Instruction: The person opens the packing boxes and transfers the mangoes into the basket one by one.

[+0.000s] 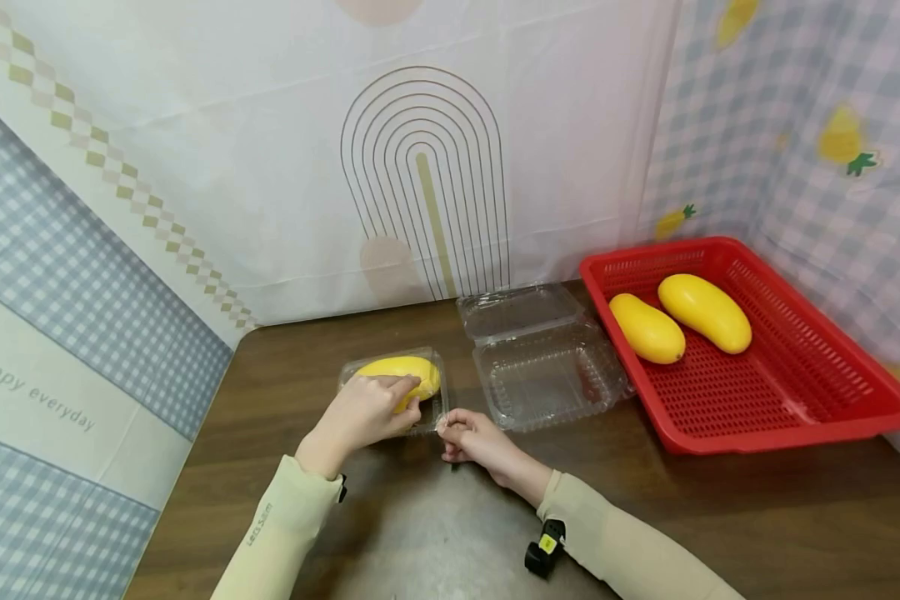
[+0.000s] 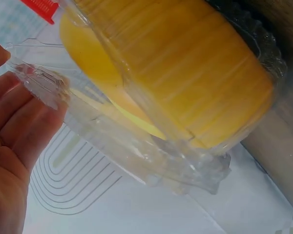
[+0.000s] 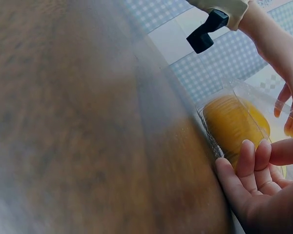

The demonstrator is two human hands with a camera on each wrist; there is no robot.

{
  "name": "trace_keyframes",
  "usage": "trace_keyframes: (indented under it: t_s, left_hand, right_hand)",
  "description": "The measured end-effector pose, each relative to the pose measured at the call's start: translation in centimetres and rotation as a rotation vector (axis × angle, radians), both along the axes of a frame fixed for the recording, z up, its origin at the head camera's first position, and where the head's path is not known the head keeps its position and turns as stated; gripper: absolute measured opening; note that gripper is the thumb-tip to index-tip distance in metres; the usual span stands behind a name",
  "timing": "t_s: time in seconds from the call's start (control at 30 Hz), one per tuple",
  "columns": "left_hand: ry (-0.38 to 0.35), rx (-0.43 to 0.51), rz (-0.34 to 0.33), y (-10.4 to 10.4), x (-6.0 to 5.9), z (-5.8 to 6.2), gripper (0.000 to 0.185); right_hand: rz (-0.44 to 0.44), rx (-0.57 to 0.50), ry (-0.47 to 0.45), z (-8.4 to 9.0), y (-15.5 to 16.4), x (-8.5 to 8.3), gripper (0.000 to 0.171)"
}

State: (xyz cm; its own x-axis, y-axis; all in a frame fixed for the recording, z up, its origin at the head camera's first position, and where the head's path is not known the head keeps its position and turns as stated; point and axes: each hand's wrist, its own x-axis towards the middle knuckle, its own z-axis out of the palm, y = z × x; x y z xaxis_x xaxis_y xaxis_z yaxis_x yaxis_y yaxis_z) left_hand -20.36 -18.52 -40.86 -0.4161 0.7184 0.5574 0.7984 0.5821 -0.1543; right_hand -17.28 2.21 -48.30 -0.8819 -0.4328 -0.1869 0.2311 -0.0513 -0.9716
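Observation:
In the head view, a yellow mango (image 1: 401, 367) lies inside a clear plastic clamshell box (image 1: 348, 367). My left hand (image 1: 367, 404) reaches over the box from the left, its fingers extended against the clear lid. The left wrist view shows the lid (image 2: 117, 151) tilted over the mango (image 2: 185, 63), with the left hand's fingers (image 2: 34, 122) at its edge. At the box's front right corner, my right hand (image 1: 483, 442) pinches the lid's edge between thumb and fingers. The right wrist view shows that pinch close to the mango (image 3: 232, 124); the exact contact is partly hidden.
A second clear box (image 1: 547, 367) stands unfolded to the right, against a red basket (image 1: 787, 437). Two mangoes, one short (image 1: 647, 329) and one longer (image 1: 705, 312), lie in the basket. A patterned cloth (image 1: 570, 167) hangs behind the wooden table (image 1: 270, 367).

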Motion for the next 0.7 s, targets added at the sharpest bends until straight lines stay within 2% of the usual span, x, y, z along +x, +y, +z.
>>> trace_keyframes:
  t_s: [0.23,0.47,0.7]
  left_hand:
    - [0.046,-0.031,0.015,0.0,0.6,-0.6,0.027]
    - [-0.029,-0.045,0.076,-1.0,1.8,-1.4,0.048]
    - [-0.061,0.002,0.160,-2.6,2.6,-2.1,0.049]
  right_hand:
    - [-0.010,-0.009,-0.011,0.0,0.0,-0.2,0.017]
    - [-0.015,-0.022,-0.010,-0.2,-0.1,-0.3,0.018]
    - [-0.018,-0.019,-0.018,-0.3,-0.1,-0.3,0.020]
